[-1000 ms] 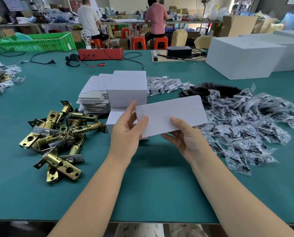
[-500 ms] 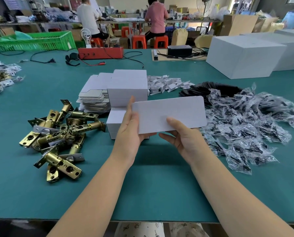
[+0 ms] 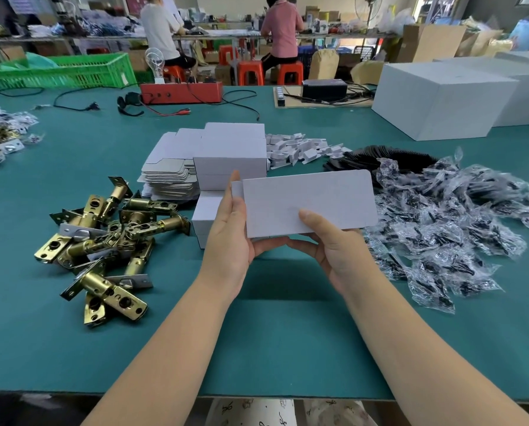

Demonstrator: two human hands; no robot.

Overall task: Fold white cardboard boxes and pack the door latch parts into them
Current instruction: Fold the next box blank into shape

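Since a second ago my left hand (image 3: 231, 238) slid round the white box (image 3: 309, 204) end. Both hands grip it; right hand (image 3: 340, 250) below. Brass latches (image 3: 109, 238) lie at nine o'clock.

the scene was bright and evenly lit, with daylight glowing from openings at the far back and a soft shadow on the green table (image 3: 287, 333) under the raised hands. wide-angle distortion bowed the edges, glare flecked the plastic bags (image 3: 459, 229), and the distant background looked soft.
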